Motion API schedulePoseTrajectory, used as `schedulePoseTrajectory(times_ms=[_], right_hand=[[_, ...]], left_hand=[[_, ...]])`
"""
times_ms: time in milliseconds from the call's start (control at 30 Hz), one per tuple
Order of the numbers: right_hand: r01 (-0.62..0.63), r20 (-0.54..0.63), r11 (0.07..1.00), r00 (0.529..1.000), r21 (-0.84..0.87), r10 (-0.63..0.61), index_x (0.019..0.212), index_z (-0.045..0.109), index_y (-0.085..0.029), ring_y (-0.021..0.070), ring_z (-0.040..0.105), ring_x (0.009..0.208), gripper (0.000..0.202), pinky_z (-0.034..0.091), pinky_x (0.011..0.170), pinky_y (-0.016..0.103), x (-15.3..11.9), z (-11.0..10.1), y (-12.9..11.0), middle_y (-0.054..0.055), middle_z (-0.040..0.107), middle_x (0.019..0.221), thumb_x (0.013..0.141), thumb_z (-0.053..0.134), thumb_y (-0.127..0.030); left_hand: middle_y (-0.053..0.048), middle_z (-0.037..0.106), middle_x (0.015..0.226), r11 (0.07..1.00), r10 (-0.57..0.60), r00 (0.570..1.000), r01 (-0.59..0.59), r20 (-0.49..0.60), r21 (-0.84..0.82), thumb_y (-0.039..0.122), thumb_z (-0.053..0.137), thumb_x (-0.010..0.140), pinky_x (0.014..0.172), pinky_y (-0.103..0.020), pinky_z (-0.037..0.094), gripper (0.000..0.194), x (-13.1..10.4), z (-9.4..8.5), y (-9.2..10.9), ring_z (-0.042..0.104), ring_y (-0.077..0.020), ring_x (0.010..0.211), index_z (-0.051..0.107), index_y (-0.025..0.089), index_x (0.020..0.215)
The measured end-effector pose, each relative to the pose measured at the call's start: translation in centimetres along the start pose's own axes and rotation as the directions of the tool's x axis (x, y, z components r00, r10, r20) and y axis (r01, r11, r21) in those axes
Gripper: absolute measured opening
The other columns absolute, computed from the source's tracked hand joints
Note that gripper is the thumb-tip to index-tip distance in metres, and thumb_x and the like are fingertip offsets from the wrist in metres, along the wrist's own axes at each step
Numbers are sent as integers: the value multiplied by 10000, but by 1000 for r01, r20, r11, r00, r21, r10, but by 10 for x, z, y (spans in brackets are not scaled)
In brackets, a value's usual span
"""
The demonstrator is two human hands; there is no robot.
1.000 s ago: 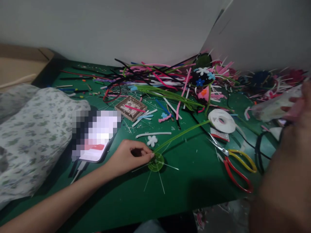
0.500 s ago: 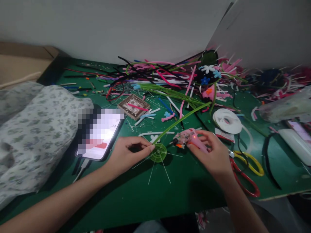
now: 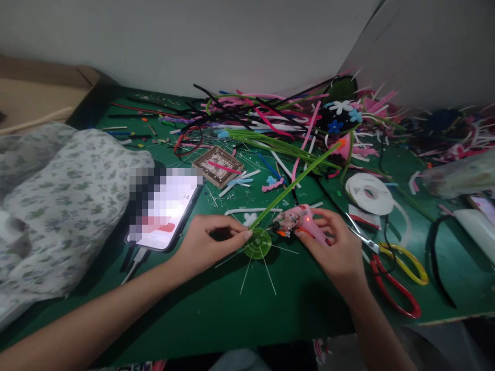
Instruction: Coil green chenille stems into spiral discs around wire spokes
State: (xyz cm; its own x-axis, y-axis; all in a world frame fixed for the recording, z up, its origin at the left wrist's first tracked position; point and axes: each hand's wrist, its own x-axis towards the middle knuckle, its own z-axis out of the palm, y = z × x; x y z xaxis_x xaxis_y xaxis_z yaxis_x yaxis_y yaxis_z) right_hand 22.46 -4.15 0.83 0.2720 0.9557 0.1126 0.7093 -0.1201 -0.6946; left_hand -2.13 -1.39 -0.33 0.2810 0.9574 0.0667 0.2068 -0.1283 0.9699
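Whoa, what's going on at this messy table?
A person is working on a green coiled disc with thin wires sticking out. The left hand pinches a green pipe cleaner at the disc's edge. The right hand holds a pink glue gun, a light glowing on it, its nozzle pointing at the disc; I can't tell whether they touch. Red-and-yellow-handled scissors lie to the right, and a lit phone lies to the left.
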Motion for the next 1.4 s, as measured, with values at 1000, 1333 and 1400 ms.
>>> schedulePoseTrajectory(times_ms=[1000, 1333, 1400], right_hand=[[0, 4, 1000, 1000, 22, 0, 1067, 620, -220, 198, 639, 709, 418, 541, 643, 341, -2, 2, 1, 45, 680, 850, 679, 718, -339], [-1, -1, 1000, 1000, 22, 1, 1056, 616, -221, 200, 645, 711, 411, 536, 632, 331, -2, 2, 3, 42, 684, 844, 679, 723, -348], [2, 2, 1000, 1000, 28, -2, 1057, 614, -218, 202, 646, 711, 408, 537, 631, 336, -2, 2, 3, 47, 685, 848, 682, 721, -342]], left_hand=[[-28, 715, 644, 997, 37, 999, -38, 7, 65, 233, 708, 750, 510, -193, 500, 89, 1, -1, 1, 632, -124, 564, 730, 162, 701], [-22, 702, 616, 998, -4, 1000, 3, 3, 57, 233, 713, 742, 495, -175, 489, 96, 1, -1, 2, 624, -115, 549, 727, 151, 692], [-21, 701, 615, 998, -6, 1000, 5, 10, 56, 228, 708, 746, 495, -176, 490, 94, 1, -1, 2, 624, -115, 549, 727, 152, 695]])
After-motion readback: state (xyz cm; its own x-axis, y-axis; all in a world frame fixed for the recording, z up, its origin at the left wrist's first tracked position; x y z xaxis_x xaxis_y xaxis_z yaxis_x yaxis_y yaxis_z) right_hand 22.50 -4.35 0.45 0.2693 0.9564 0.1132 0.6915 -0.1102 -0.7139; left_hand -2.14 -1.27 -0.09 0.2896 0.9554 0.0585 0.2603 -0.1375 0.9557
